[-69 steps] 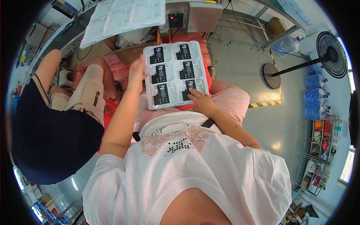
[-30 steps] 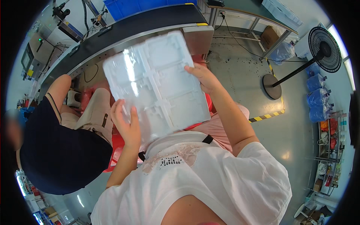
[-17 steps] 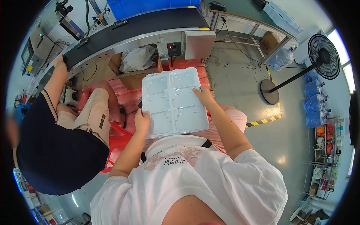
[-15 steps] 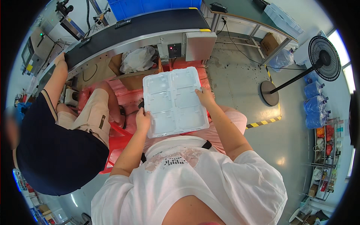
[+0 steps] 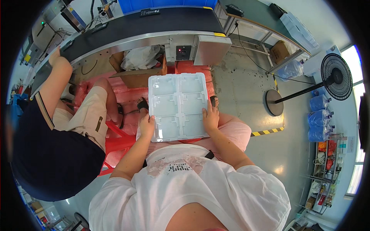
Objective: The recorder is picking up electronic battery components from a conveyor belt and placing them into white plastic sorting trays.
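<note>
A whitish translucent plastic tray [image 5: 179,106] with several rectangular compartments rests on my lap, its long sides running away from me. My left hand [image 5: 147,127] grips its left edge near the closer corner, fingers closed round the rim. On the opposite edge, my right hand [image 5: 210,119] holds the tray too, thumb on top at the rim. Nothing lies in the compartments that I can see. I cannot tell whether it is one tray or several nested together.
Ahead runs a black conveyor belt [image 5: 181,22] carrying several black remote controls [image 5: 150,12]. Under it stands a cardboard box [image 5: 144,81] holding clear plastic bags. A co-worker in dark clothing [image 5: 58,154] sits at my left, one hand [image 5: 57,57] by the belt. To the right stands a fan [image 5: 336,76].
The tray has straightened from a slight tilt and sits squarer on my lap. My right hand has slid nearer along its edge. The remotes on the belt have moved right.
</note>
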The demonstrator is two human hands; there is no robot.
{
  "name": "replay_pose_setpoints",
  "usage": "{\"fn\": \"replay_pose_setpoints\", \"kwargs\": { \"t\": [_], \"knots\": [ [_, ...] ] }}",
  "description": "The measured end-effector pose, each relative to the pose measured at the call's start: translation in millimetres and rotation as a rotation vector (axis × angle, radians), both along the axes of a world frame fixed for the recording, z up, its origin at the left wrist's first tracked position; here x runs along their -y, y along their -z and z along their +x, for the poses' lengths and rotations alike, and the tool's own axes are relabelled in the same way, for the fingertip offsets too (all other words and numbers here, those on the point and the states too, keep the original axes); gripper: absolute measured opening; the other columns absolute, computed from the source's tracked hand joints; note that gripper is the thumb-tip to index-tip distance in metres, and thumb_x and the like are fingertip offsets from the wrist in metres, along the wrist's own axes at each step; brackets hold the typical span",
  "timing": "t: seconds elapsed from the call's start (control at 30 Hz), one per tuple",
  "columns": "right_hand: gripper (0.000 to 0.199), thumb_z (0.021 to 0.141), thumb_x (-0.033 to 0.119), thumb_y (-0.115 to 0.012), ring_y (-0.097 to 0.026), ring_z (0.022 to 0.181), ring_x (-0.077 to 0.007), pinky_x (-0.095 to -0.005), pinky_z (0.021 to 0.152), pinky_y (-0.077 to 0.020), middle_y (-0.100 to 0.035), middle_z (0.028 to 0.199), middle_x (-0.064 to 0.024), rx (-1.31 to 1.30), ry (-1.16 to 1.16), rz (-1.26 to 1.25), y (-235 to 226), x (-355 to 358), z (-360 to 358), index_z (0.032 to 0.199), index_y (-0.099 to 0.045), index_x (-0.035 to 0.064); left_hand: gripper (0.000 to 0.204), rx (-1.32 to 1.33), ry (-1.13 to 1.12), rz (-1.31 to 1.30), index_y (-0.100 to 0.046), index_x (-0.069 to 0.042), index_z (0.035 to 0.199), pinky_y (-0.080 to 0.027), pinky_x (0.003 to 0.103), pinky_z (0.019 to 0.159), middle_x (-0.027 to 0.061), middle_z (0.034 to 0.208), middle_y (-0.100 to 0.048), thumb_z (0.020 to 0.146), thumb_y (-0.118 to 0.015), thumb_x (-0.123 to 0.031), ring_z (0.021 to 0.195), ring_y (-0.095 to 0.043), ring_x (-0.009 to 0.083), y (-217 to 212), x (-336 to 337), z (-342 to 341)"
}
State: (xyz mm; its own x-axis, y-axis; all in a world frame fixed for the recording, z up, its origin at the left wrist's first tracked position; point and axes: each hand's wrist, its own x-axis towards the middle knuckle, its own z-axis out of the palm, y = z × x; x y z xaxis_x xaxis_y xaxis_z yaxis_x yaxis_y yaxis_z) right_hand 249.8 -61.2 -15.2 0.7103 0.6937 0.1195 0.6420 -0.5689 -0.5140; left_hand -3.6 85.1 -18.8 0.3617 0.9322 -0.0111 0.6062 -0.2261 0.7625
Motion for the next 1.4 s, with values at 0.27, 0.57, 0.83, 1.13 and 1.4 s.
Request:
{"fn": "replay_pose_setpoints", "kwargs": {
  "t": [0.27,0.57,0.83,1.13,1.4],
  "knots": [
    [0.056,0.084,0.027,-0.055,-0.052,0.096,-0.0397,-0.0458,0.079,-0.0447,-0.05,0.111,-0.0226,-0.167,-0.158,-0.064,-22,-4,25,0.132,-0.034,0.0063,0.043,-0.005,-0.176,-0.196,-0.056,0.004,0.104,-0.044,0.039,0.077,0.0236,0.093,-0.06,0.087,-0.053,-0.035,0.087,-0.058,0.0332,-11,9,3],
    [0.046,0.085,0.035,-0.058,-0.062,0.072,-0.0183,-0.0304,0.059,-0.05,-0.062,0.089,-0.0142,-0.72,-0.638,-0.757,-219,-102,63,0.116,-0.051,0.0018,0.039,0.314,0.038,-0.091,-0.053,0.003,0.106,-0.044,0.028,0.074,0.0098,0.094,-0.057,0.085,-0.059,-0.03,0.086,-0.054,0.0172,-33,-68,-6],
    [0.054,0.082,0.049,-0.053,-0.056,0.098,-0.0255,-0.0343,0.08,-0.0449,-0.06,0.103,-0.017,0.084,-0.161,0.266,-283,-314,150,0.105,-0.061,0.0013,0.02,0.445,0.129,0.742,-0.058,-0.003,0.1,-0.043,0.028,0.072,0.0058,0.094,-0.058,0.088,-0.055,-0.019,0.085,-0.055,0.0161,-248,-255,105],
    [0.059,0.072,0.05,-0.056,-0.052,0.108,-0.036,-0.0535,0.087,-0.0399,-0.057,0.114,-0.0184,0.193,0.025,-0.312,-281,-368,155,0.109,-0.061,0.0048,0.06,-0.407,0.364,0.605,-0.03,-0.018,0.138,-0.033,0.041,0.1,0.012,0.132,-0.043,0.087,-0.051,-0.04,0.121,-0.04,0.0327,-231,-411,174],
    [0.056,0.063,0.043,-0.065,-0.06,0.096,-0.0326,-0.0425,0.079,-0.0491,-0.061,0.105,-0.0163,0.275,-0.06,-0.273,-279,-338,188,0.103,-0.064,0.0051,0.062,-0.36,0.52,0.726,-0.047,-0.005,0.125,-0.039,0.037,0.094,0.0177,0.12,-0.05,0.078,-0.062,-0.043,0.113,-0.047,0.032,-242,-376,193]
  ]
}}
